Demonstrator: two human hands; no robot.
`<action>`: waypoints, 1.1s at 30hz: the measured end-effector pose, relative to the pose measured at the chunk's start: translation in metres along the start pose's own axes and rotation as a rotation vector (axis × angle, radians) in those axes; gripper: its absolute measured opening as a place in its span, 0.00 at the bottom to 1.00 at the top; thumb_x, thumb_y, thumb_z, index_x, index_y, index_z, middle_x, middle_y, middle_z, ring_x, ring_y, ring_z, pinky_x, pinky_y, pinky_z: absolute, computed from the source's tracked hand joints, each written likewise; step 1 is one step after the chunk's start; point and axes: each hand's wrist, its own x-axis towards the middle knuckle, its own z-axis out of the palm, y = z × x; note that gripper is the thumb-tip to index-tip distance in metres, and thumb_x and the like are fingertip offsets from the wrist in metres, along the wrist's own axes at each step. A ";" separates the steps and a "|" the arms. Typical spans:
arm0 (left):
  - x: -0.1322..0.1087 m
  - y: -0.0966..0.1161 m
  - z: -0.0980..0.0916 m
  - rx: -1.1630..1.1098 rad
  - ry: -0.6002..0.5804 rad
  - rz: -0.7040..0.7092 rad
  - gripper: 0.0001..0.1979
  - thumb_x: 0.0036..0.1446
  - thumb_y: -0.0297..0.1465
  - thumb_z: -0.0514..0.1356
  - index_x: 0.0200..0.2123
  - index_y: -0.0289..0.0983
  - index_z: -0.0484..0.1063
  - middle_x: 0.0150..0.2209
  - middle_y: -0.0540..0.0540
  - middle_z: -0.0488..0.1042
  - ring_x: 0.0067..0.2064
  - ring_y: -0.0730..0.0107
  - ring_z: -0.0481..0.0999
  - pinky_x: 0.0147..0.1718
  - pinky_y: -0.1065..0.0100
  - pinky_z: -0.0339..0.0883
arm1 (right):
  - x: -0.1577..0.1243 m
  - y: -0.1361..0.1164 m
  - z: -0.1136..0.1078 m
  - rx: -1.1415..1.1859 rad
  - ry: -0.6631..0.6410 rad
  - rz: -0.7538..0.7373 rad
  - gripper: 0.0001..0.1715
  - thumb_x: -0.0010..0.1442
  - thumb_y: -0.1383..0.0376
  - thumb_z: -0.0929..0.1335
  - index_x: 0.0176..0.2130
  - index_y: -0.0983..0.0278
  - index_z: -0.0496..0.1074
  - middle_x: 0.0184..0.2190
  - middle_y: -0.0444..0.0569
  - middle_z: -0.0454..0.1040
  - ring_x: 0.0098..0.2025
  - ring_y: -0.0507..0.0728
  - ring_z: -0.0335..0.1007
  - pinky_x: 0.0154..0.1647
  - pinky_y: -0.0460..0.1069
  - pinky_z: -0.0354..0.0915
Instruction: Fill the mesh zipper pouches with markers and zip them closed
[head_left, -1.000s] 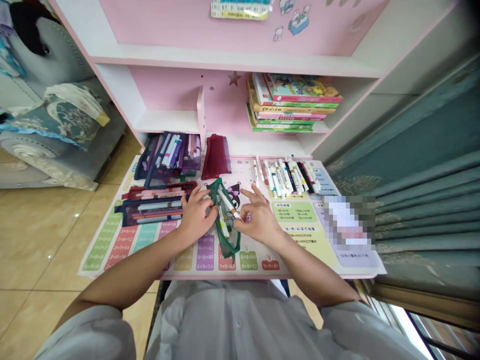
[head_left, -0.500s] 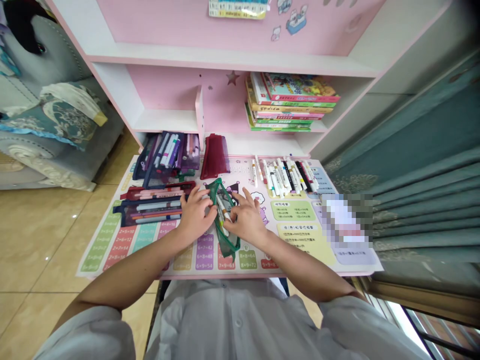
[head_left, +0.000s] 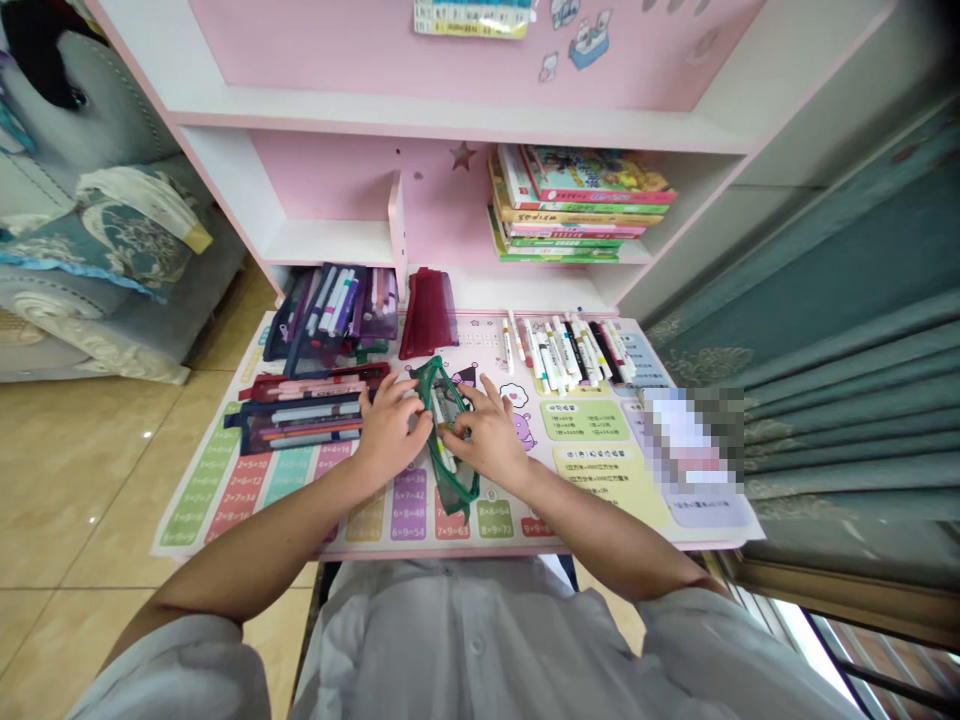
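Observation:
A green mesh zip pencil pouch (head_left: 459, 490) lies slanted on the desk in front of me, its mouth open. White markers (head_left: 440, 404) are inside it. My left hand (head_left: 391, 425) is closed on the pouch's left edge, thumb and fingers pinching the rim. My right hand (head_left: 495, 440) reaches in over the right rim, fingers bent around a marker among those inside; its fingertips are partly hidden. Left of my left hand lie a navy mesh pouch (head_left: 251, 428) and a red mesh pouch (head_left: 262, 386), both with pens in them.
Loose markers (head_left: 559, 355) are piled at the back right. Filled purple and navy pouches (head_left: 330, 310) are stacked at the back left, beside a flat dark red pouch (head_left: 429, 312). Books (head_left: 585, 215) stand stacked on the shelf. A blurred-out object (head_left: 690, 440) lies at the right edge.
My right hand has shifted slightly left and deeper into the green pouch, covering more of the markers. My left hand stays on the rim.

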 end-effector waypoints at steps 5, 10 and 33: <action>0.000 0.002 -0.002 0.013 -0.021 -0.018 0.09 0.59 0.31 0.57 0.27 0.39 0.71 0.57 0.43 0.74 0.68 0.44 0.59 0.61 0.28 0.48 | 0.022 0.017 -0.014 -0.045 0.228 0.060 0.16 0.59 0.57 0.70 0.25 0.63 0.77 0.63 0.57 0.68 0.72 0.74 0.45 0.64 0.75 0.50; 0.000 0.003 -0.004 0.013 -0.030 -0.020 0.09 0.59 0.31 0.57 0.26 0.39 0.71 0.57 0.43 0.74 0.67 0.44 0.59 0.61 0.28 0.48 | 0.068 0.058 -0.025 -0.278 0.400 0.212 0.12 0.58 0.60 0.69 0.31 0.65 0.79 0.66 0.59 0.63 0.72 0.78 0.40 0.63 0.79 0.45; 0.001 0.001 0.000 0.011 -0.029 -0.030 0.09 0.59 0.31 0.57 0.26 0.39 0.71 0.57 0.43 0.74 0.67 0.44 0.60 0.62 0.27 0.47 | 0.104 0.103 -0.018 -0.461 0.173 0.433 0.23 0.59 0.59 0.66 0.49 0.69 0.77 0.70 0.61 0.53 0.74 0.75 0.28 0.64 0.79 0.39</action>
